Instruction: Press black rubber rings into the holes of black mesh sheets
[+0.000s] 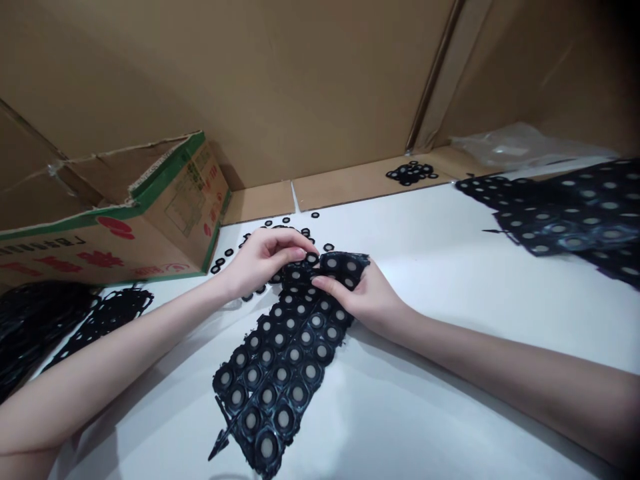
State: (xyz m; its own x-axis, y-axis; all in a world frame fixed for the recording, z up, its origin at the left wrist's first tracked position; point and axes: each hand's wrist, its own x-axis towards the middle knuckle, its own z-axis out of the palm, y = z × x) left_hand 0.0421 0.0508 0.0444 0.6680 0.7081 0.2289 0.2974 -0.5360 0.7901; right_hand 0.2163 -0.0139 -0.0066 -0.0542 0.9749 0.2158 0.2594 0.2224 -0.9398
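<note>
At one o'clock on the black sheet point(287, 360), I see left hand point(265, 259) pinching ring point(313, 258), right hand point(369, 299) gripping sheet; likely detaching, next needs steady tug.

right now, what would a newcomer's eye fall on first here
First, the black sheet patterned with pale round centres, stretching from the bottom middle up to the hands. At its far end, the left hand has a small black ring at its fingertips while the right hand grips a folded-over part. Then the cardboard box with green edges and red print, at the left.
</note>
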